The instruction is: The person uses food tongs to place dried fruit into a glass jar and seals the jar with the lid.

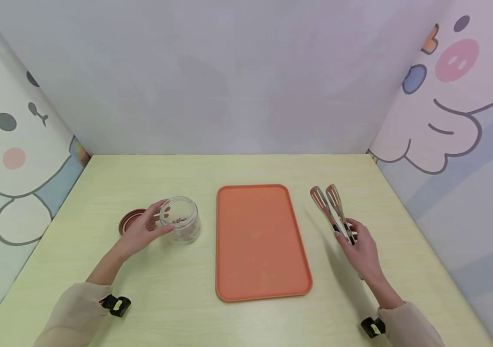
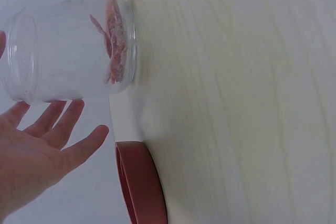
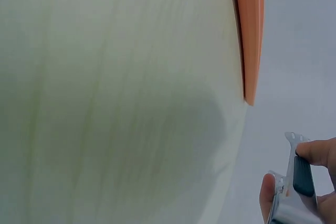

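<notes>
Beige sleeves [image 1: 75, 308] come nearest. The right hand [image 1: 361, 248] grips tongs [image 1: 338, 207] above the table [image 1: 172, 308], right of an orange tray [image 1: 259, 241]. On its left, the left hand [image 1: 144, 231] grasps a glass jar [image 1: 189, 232] holding reddish pieces [image 2: 116, 51], beside a brown lid [image 1: 128, 220]. Beyond rises a pale wall [image 1: 229, 72].

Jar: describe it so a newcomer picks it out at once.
In the head view, find the big orange tray lying on the pale table. Just left of the tray is the jar, open at the top, with reddish pieces in its bottom. It is clear, see-through glass; the tray and the low, round, dark-red lid further left are opaque.
</notes>
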A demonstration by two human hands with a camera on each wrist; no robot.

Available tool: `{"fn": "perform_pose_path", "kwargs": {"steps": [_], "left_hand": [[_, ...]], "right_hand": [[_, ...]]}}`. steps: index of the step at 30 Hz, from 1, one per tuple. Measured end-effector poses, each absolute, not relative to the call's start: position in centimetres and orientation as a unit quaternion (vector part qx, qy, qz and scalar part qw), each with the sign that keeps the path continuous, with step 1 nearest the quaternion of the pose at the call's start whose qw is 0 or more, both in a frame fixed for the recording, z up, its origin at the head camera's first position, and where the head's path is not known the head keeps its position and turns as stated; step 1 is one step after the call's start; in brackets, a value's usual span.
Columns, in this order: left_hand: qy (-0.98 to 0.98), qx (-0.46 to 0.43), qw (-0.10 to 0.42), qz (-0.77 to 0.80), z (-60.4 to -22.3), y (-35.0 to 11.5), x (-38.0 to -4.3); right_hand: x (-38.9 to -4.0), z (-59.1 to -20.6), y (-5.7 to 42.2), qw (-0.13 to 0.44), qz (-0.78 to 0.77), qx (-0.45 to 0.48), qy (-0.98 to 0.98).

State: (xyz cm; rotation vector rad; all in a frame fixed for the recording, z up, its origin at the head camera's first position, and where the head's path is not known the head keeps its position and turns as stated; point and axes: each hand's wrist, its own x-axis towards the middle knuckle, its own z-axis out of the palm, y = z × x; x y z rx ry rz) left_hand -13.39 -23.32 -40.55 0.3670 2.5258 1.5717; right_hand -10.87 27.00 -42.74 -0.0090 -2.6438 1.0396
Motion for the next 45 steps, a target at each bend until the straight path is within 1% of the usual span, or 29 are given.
{"fn": "perform_pose_path", "kwargs": {"steps": [5,12,18,32,45], "left_hand": [[0.840,0.122,0.070,0.525,-40.7,-23.3,-13.5],[0.839,0.121,0.074,0.525,-40.8,-23.3,-13.5],[0.840,0.119,0.076,0.523,-40.7,-23.2,-13.5],[0.844,0.119,0.073,0.518,-40.8,-23.4,-13.5],[0.845,0.114,0.078,0.517,-40.5,-23.3,-13.5]], "right_hand": [[-11.0,-43.2,27.7,0.142,0.349,-0.012,-0.926],[-11.0,-43.5,28.4,0.108,0.325,-0.019,-0.940],[-11.0,-43.4,28.8,0.098,0.307,-0.017,-0.946],[-11.7,-43.1,29.2,0.033,0.279,-0.001,-0.960],[-12.0,-43.3,29.4,0.016,0.253,0.010,-0.967]]}}
